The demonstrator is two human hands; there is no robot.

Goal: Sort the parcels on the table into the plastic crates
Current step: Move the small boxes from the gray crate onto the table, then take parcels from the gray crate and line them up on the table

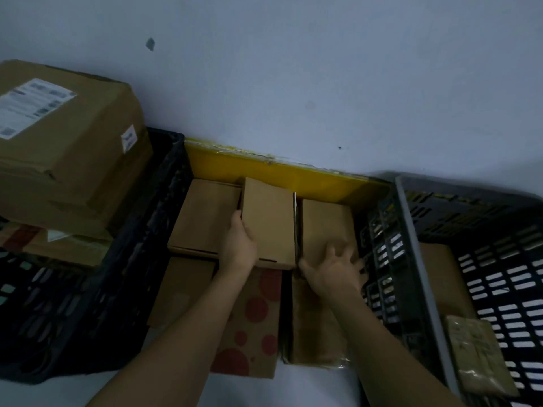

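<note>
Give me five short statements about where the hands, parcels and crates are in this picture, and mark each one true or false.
1. The left hand grips the middle small box. True.
2. The right hand holds the parcel with red dots. False: it reaches, fingers spread and blurred, over the plain box on the right.
3. The large carton with a shipping label sits over the black crate on the left. True.
4. The grey crate on the right has nothing in it. False: brown parcels lie inside.
5. The small boxes lie between the two crates, near a yellow strip at the wall. True.
</note>
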